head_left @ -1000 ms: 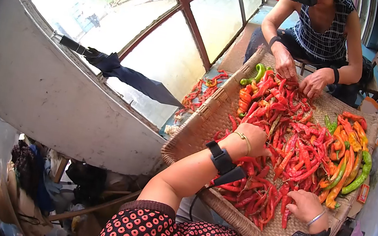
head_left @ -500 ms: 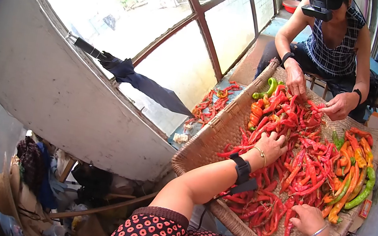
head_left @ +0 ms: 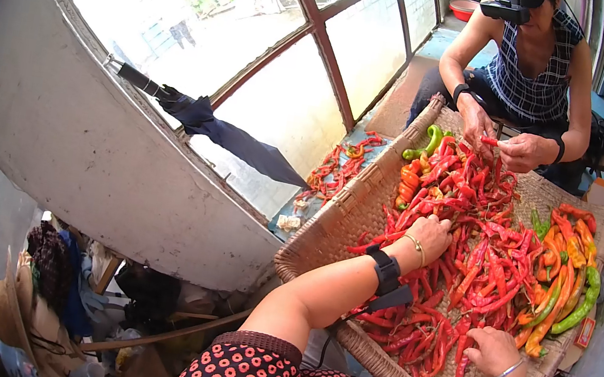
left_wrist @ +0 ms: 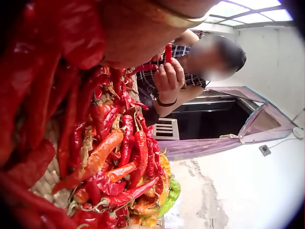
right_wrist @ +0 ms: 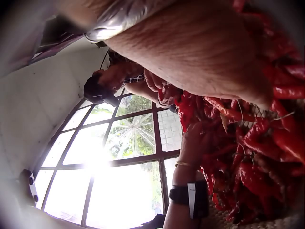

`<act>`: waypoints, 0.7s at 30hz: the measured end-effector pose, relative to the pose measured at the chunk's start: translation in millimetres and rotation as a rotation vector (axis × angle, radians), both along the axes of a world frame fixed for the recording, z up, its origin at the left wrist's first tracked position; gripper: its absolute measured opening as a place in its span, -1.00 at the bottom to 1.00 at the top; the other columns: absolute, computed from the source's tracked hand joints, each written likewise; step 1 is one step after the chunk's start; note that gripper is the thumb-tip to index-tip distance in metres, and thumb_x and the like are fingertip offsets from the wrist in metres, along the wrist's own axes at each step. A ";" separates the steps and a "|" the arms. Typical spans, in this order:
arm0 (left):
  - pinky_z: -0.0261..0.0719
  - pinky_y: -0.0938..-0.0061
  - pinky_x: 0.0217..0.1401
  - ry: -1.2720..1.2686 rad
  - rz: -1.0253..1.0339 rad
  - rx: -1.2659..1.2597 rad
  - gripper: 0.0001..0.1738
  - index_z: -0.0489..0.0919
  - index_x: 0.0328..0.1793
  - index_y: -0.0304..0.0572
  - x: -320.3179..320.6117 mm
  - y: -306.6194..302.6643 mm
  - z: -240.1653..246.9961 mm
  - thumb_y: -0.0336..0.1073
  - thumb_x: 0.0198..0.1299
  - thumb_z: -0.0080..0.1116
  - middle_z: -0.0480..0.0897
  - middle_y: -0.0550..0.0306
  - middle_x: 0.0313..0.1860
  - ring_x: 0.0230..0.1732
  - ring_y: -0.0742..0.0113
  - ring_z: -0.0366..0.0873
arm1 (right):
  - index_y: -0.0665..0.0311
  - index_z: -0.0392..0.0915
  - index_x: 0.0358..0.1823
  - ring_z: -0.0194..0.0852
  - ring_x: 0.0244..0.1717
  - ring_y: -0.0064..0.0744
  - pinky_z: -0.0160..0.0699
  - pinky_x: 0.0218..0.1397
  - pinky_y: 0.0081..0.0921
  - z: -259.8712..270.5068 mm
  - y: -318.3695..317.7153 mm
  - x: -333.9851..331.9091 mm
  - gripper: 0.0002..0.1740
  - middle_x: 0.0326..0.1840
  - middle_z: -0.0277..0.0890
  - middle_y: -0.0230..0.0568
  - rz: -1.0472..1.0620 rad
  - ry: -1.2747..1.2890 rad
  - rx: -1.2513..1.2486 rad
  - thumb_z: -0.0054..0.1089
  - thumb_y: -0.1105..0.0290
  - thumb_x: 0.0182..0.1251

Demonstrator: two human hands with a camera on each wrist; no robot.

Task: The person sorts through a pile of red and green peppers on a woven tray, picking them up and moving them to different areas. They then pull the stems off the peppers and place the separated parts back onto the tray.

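Observation:
Red chili peppers (head_left: 495, 256) lie heaped in a woven basket tray (head_left: 326, 239). My left hand (head_left: 429, 239), with a gold bangle, reaches into the middle of the heap, its fingers bent down among the chilies and the fingertips hidden. At the near right edge of the heap is my right hand (head_left: 494, 351), with a silver bracelet, its bent fingers right beside a long red chili (head_left: 462, 349); I cannot tell whether it pinches one. Across the tray another person's hand (head_left: 526, 152) holds up a red chili (left_wrist: 168, 53), while their other hand (head_left: 476, 121) is close over the heap.
Orange and green peppers (head_left: 564, 290) form a separate group along the tray's right side. Green peppers (head_left: 424, 144) sit at its far left corner. More red peppers (head_left: 340, 167) lie on the sill beyond the left rim. A folded umbrella (head_left: 232, 135) hangs by the window.
The head view has shifted. My left hand has moved farther up the heap and its fingers have bent down into it. The right hand stays put. The other person has lifted a red chili.

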State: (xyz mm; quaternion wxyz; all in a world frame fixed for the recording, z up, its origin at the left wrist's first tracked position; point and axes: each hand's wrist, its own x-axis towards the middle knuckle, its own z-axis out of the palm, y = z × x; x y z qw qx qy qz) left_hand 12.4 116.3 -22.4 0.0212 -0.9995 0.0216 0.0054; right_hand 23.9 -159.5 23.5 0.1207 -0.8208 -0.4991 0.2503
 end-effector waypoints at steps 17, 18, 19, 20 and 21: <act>0.52 0.35 -0.35 0.207 -0.008 0.039 -0.83 0.61 -0.38 -0.17 -11.3 -1.7 19.9 -0.31 -0.07 0.04 0.54 0.02 -0.31 -0.30 0.19 0.56 | 0.20 0.46 -0.22 0.44 -0.27 -0.06 0.41 -0.22 -0.23 0.0 -1.8 1.8 -0.65 -0.36 0.44 -0.10 -0.015 0.018 0.034 0.21 0.29 -0.10; 0.52 0.35 -0.35 0.207 -0.010 0.039 -0.83 0.61 -0.38 -0.17 -12.3 -2.4 22.2 -0.31 -0.07 0.04 0.54 0.02 -0.31 -0.30 0.19 0.56 | 0.20 0.46 -0.22 0.44 -0.27 -0.06 0.41 -0.22 -0.23 0.1 -2.0 1.9 -0.65 -0.36 0.44 -0.10 -0.016 0.018 0.034 0.21 0.29 -0.10; 0.52 0.35 -0.34 0.243 -0.016 0.039 -0.82 0.61 -0.37 -0.17 -13.4 -4.1 25.5 -0.30 -0.06 0.05 0.54 0.02 -0.30 -0.30 0.19 0.56 | 0.21 0.46 -0.22 0.44 -0.27 -0.06 0.41 -0.22 -0.23 0.3 -2.2 1.8 -0.65 -0.36 0.44 -0.10 -0.017 0.016 0.036 0.21 0.29 -0.11; 0.52 0.36 -0.33 0.279 -0.022 0.039 -0.82 0.61 -0.37 -0.17 -13.9 -6.5 29.4 -0.29 -0.06 0.05 0.55 0.02 -0.29 -0.29 0.20 0.56 | 0.21 0.46 -0.22 0.44 -0.27 -0.06 0.41 -0.22 -0.23 0.3 -2.4 1.9 -0.65 -0.36 0.44 -0.10 -0.018 0.014 0.039 0.21 0.29 -0.11; 0.52 0.36 -0.29 0.353 -0.008 0.039 -0.81 0.61 -0.36 -0.17 -13.2 -8.7 33.6 -0.27 -0.07 0.09 0.55 0.01 -0.23 -0.25 0.19 0.57 | 0.22 0.46 -0.22 0.44 -0.27 -0.06 0.41 -0.21 -0.23 -0.3 -2.4 2.3 -0.64 -0.35 0.45 -0.09 -0.012 0.013 0.041 0.21 0.28 -0.11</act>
